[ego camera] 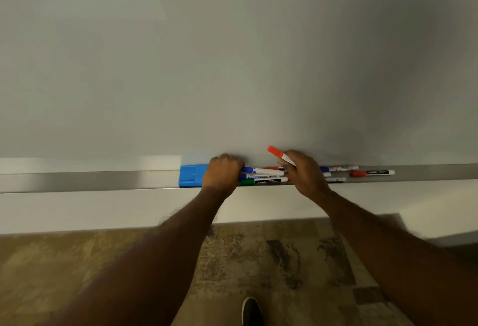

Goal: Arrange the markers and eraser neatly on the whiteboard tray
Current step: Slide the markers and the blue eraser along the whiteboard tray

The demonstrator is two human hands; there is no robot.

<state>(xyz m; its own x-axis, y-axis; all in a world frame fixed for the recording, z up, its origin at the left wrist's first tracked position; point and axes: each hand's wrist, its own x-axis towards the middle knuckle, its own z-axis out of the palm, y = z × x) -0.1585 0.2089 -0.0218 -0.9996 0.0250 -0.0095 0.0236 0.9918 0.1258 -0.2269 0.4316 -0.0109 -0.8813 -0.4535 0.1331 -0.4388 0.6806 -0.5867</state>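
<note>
A blue eraser (190,176) rests on the metal whiteboard tray (90,180). My left hand (223,171) covers the eraser's right end with fingers curled over it. To its right lie two blue-capped markers (261,171) and a green-capped marker (261,181), side by side. My right hand (302,171) holds a red-capped marker (278,153), tilted up to the left above the tray. Further right lie another blue marker (338,169) and a red-capped marker (372,172). More markers are partly hidden under my right hand.
The whiteboard (232,54) fills the upper view. Below the tray is a white wall strip (103,211), then patterned brown floor (284,261) with my dark shoe (252,311) at the bottom edge.
</note>
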